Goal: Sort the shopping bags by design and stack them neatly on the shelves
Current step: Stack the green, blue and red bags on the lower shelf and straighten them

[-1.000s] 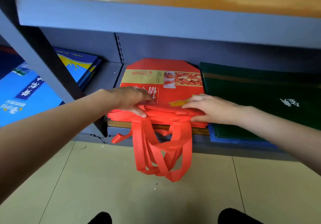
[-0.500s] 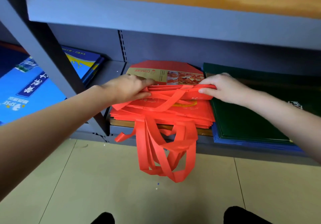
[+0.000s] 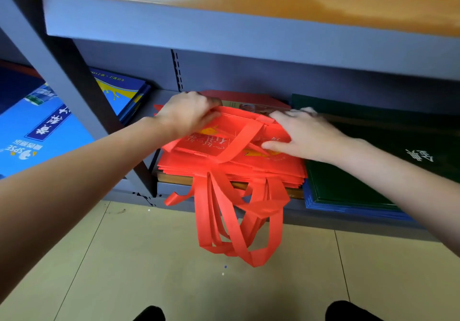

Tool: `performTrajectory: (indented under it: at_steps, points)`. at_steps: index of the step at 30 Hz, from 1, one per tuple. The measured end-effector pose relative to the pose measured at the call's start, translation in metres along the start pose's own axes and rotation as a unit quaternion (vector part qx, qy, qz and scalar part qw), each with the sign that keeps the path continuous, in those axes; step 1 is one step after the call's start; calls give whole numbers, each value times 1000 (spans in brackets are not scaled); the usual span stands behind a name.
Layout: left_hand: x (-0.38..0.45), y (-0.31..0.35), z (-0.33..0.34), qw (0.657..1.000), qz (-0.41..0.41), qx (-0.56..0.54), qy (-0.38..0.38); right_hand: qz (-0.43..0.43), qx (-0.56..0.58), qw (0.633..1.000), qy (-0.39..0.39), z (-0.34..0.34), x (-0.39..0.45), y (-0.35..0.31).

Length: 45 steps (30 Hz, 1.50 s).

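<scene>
Your left hand grips the far left edge of the top red bag, fingers curled over its fold. Your right hand lies on the bag's right part, fingers fairly straight and spread, thumb stretched along the cloth; whether any fingertip hooks the far edge is blurred, so I can't tell. The bag sits on the red stack on the low shelf, with one handle folded back across its face. The other handles of the stack hang over the shelf's front edge toward the floor. Just right of the red stack lie the green bags, touching it, on top of a blue pile. Left, past the upright post, lie the blue bags.
</scene>
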<state>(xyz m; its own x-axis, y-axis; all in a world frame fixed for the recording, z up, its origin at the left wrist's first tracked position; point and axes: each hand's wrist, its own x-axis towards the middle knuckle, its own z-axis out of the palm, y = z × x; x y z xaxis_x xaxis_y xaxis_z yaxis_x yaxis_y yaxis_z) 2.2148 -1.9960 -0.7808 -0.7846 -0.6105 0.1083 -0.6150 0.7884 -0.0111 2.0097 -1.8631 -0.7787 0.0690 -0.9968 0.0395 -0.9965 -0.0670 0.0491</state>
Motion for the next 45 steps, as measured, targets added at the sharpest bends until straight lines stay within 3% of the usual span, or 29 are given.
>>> performTrajectory:
  at_steps: [5, 9, 12, 18, 25, 30, 34, 39, 45]
  points:
    - [3, 6, -4, 998, 2, 59, 32, 122, 145, 981, 36, 5, 20, -10]
    - [4, 3, -8, 1000, 11, -12, -24, 149, 41, 984, 83, 12, 31, -6]
    - [4, -15, -21, 995, 4, -101, 3, 166, -4, 978, 129, 14, 36, 0]
    - [0, -19, -2, 993, -87, 78, -36, 171, -73, 977, 106, 22, 50, 0]
    - [10, -5, 14, 988, -91, 119, 31, 120, -6, 990, 73, 34, 32, -6]
    - [4, -14, 8, 986, 13, 81, 143, 143, 20, 985, 99, 31, 32, 2]
    - [-2, -20, 6, 1000, -19, 0, -2, 108, 72, 990, 52, 27, 39, 7]
    - [-5, -14, 26, 993, -88, -71, 14, 74, 148, 986, 10, 21, 43, 9]
    - [8, -19, 21, 978, -126, -159, -51, 82, 204, 976, -2, 26, 43, 15]
